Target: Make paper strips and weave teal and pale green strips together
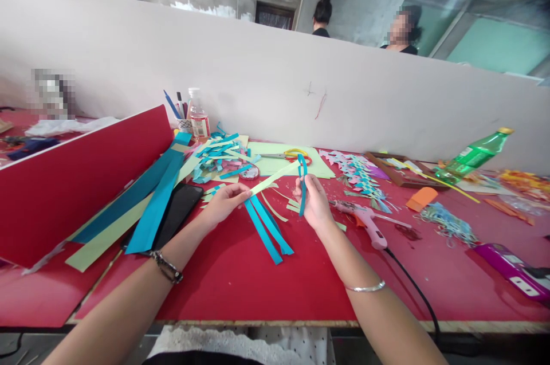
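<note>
My left hand [230, 201] pinches one end of a pale green paper strip [275, 177], which runs slanting up to the right hand. Folded in the fingers of my right hand [314, 199] is a blue paper strip [303, 187], its loop meeting the green strip's far end. Just below the left fingertips are more blue strips [263, 227]; whether they hang from that hand or lie on the table I cannot tell. Wide blue strips [157, 199] and a black phone [183, 210] lie left of the left hand. A pink glue gun [367, 224] rests right of the right hand.
On the red table [240, 290], cut strips [223, 153] are heaped behind the hands, beside yellow-handled scissors [296, 154]. A woven paper piece [354, 176], a tilted green bottle [475, 156] and a purple device [511, 270] are rightward. A red board [90, 187] stands left; a white partition [258, 84] behind.
</note>
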Demonstrator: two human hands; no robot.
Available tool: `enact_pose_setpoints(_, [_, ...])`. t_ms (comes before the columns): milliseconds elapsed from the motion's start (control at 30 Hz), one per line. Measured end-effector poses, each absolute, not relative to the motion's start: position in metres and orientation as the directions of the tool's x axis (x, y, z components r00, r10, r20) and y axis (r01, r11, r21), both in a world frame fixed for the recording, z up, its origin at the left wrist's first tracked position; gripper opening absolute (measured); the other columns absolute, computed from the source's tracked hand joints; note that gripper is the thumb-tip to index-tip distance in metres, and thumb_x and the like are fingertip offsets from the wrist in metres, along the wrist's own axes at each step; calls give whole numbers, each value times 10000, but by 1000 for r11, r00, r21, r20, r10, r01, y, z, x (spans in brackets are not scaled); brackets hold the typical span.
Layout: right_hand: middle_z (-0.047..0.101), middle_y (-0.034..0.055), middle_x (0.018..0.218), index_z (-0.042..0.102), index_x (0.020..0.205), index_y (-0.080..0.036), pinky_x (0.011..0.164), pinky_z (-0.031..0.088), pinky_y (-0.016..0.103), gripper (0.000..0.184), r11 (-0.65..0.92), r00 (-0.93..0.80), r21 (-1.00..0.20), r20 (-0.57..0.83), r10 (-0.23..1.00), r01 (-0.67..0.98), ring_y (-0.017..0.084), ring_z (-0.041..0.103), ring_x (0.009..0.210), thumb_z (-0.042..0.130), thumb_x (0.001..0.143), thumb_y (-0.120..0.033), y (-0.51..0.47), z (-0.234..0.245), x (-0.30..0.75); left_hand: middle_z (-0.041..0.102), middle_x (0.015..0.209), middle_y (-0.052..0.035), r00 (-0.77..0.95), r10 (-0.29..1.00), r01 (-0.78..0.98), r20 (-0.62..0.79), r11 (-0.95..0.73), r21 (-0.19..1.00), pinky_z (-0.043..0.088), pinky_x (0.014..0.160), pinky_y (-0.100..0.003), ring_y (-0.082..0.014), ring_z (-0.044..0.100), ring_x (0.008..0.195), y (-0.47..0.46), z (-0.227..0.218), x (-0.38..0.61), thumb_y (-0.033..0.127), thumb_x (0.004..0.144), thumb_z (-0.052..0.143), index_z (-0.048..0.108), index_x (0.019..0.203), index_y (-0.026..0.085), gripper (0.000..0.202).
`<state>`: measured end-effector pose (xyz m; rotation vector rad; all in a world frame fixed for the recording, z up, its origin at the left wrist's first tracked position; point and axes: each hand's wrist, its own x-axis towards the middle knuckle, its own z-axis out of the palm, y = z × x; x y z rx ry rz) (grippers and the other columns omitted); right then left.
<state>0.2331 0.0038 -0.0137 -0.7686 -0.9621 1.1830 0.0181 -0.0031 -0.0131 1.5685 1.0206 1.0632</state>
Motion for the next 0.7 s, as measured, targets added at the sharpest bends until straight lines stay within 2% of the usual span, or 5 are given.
enact_pose_setpoints(233, [474, -46, 584, 500, 677, -214, 472, 362, 188, 203, 273, 69, -925, 265, 962, -263, 67, 418, 491, 542, 722, -407, 3, -17, 233, 429, 537, 47, 283, 945, 135, 163, -208, 969, 270, 484, -195, -71, 364, 498, -3, -13, 18, 412, 704, 548, 534, 653, 155, 263])
enact_pose_setpoints(467, [490, -38, 611, 527, 693, -201, 484, 349, 186, 189, 330, 56, -932, 325, 944, -148, 63, 425, 506, 514, 755, -379, -1, -14, 230, 426, 525, 50, 279, 949, 133, 148, -191, 972, 273, 483, -196, -71, 366, 490, -4, -12, 18, 429, 697, 548, 525, 645, 153, 282])
enact_pose_setpoints(567, [508, -34, 620, 535, 693, -192, 506, 361, 192, 187, 351, -30, -935, 352, 935, -48, 67, 453, 522, 507, 761, -364, -4, -11, 229, 428, 531, 50, 271, 950, 159, 154, -202, 966, 284, 490, -197, -74, 375, 496, -4, -12, 18, 437, 705, 534, 525, 655, 152, 289])
enact_pose_setpoints(700, [539, -22, 647, 525, 687, -181, 534, 387, 212, 190, 327, -199, -944, 314, 929, 37, 73, 479, 518, 493, 770, -348, -9, -9, 225, 424, 530, 55, 256, 955, 181, 152, -202, 963, 289, 487, -194, -72, 377, 489, -3, -13, 18, 444, 715, 518, 519, 662, 154, 295])
